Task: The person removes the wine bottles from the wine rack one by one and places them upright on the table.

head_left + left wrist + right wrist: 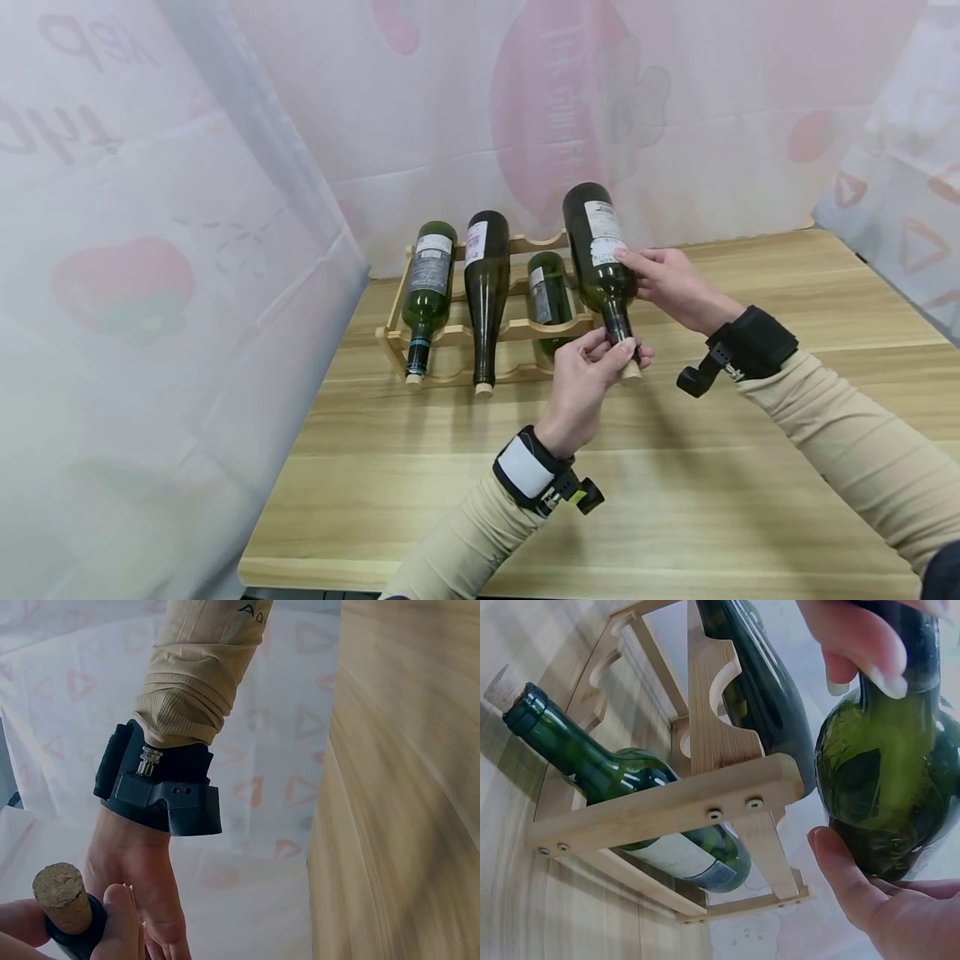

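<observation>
Both hands hold a dark green wine bottle (579,218), corked and tilted, its neck toward me, at the right end of a wooden wine rack (516,330). My left hand (581,383) pinches the neck just behind the cork (61,894). My right hand (678,285) grips the body near its label, thumb on top; the right wrist view shows fingers beneath the glass. Beside it on the upper tier lie a slim dark bottle (487,292) and a green bottle (429,304), corks toward me. A shorter-looking green bottle (550,292) lies on the lower tier, its neck partly hidden by my left hand.
The rack stands on a wood-grain table (360,500), near its back edge. Printed pale sheeting (435,108) hangs close behind it and along the left side. The rack's scalloped rails and end frame (667,801) are near the held bottle.
</observation>
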